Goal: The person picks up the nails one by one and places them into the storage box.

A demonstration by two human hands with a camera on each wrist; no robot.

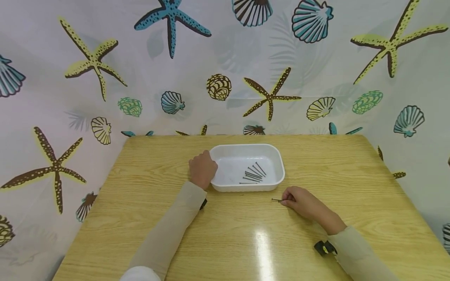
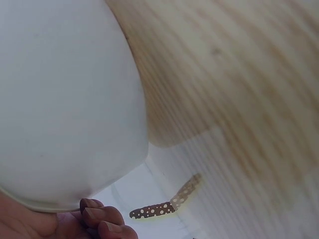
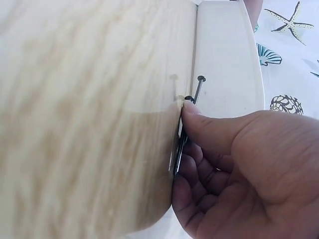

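Note:
A white plastic tray (image 1: pixel 242 188) stands on the table, with several nails (image 1: pixel 254 175) lying loose in its right half. My left hand (image 1: pixel 202 169) grips the tray's left rim; in the left wrist view its curled fingers (image 2: pixel 107 219) hook over that rim. Low over the table, just off the tray's front right corner, my right hand (image 1: pixel 304 202) pinches nails between thumb and fingers. Two nail heads show in the right wrist view: one nail (image 3: pixel 199 88) sticks out past the thumb, and the other's head is beside the thumb tip.
The wooden table (image 1: pixel 147 242) has its back edge against a cloth (image 1: pixel 197 82) printed with starfish and shells. More of this cloth hangs at both sides. A black wrist device (image 1: pixel 325 248) sits at the right cuff. A light reflection crosses the table front.

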